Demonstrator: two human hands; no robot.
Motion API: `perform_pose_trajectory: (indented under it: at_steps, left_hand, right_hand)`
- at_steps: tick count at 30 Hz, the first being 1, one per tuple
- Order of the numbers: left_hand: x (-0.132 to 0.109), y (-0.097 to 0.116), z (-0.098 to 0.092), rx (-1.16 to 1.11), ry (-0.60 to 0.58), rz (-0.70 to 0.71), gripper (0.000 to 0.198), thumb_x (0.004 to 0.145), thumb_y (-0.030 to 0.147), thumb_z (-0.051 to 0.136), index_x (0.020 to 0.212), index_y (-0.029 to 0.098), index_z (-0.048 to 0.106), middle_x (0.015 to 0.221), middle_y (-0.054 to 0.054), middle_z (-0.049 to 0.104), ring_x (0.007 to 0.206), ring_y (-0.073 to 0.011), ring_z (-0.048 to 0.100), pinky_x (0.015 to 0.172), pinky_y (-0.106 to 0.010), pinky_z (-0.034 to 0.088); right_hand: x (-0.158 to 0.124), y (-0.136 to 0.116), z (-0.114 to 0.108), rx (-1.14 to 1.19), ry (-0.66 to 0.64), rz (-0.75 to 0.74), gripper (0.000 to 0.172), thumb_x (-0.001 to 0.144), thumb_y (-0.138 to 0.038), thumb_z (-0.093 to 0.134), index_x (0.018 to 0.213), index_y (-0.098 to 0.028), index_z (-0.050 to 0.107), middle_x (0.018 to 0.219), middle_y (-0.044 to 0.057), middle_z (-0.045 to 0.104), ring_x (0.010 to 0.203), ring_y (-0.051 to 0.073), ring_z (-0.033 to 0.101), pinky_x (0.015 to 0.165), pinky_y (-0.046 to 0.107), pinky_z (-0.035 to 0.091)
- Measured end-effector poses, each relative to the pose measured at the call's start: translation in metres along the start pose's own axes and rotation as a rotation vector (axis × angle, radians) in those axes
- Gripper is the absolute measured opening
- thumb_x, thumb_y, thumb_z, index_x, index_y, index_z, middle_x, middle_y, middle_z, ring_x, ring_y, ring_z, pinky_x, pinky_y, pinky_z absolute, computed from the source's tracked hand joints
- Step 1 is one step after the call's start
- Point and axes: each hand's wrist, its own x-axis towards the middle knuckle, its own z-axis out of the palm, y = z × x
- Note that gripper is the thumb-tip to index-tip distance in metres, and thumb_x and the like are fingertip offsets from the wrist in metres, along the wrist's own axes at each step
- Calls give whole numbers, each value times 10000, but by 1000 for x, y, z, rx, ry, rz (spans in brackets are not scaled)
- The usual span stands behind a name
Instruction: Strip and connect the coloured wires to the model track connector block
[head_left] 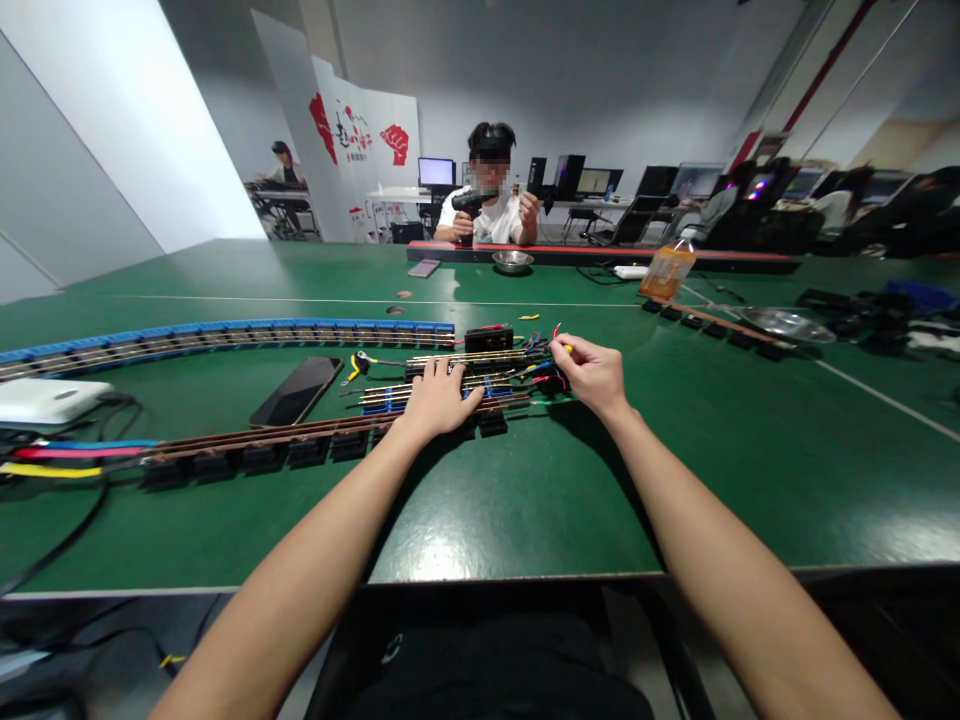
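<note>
green table (712, 460), left fingers (441, 376) spread on rails (491, 358), right fingers (576, 352) pinching wire (556, 331)

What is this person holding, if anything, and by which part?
The right hand pinches what looks like a thin red wire, seemingly near its end. The left hand lies spread over the rail strips, not visibly gripping them.

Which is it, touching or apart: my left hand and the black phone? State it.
Apart. The head view shows it: bare green tabletop lies between the right edge of the black phone and your left hand.
</note>
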Motion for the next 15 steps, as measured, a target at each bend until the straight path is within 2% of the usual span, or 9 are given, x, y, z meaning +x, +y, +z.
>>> perform_pose_trajectory:
  at_steps: [2,6,10,15]
  left_hand:
    - [0,0,0,-2,1,3,629,967,594,363,1402,162,507,1509,-173,435,1405,-353,370,1056,-511,429]
    - [0,0,1,-7,1,3,631,966,592,365,1403,160,506,1508,-178,433,1406,-358,369,1057,-514,425]
    - [1,0,1,-5,0,3,635,968,591,358,1403,154,506,1514,-182,428,1409,-362,362,1059,-517,421]
    - [1,0,2,11,2,7,635,970,595,348,1401,158,510,1503,-176,438,1403,-355,371,1048,-501,434]
  right_hand:
    - [-2,-2,1,-66,-51,-50,318,870,-463,590,802,-216,779,490,-47,511,447,86,399,507,236,327]
    - [-6,-8,3,-214,-204,-189,258,884,-424,582,815,-273,779,657,-23,705,531,105,547,532,230,338]
    - [-8,-11,5,-342,-315,-303,280,919,-405,537,774,-292,747,648,-32,709,532,104,553,517,236,278]
    - [-8,-10,6,-430,-325,-367,276,925,-382,540,756,-286,735,648,-27,711,545,109,572,521,244,255]
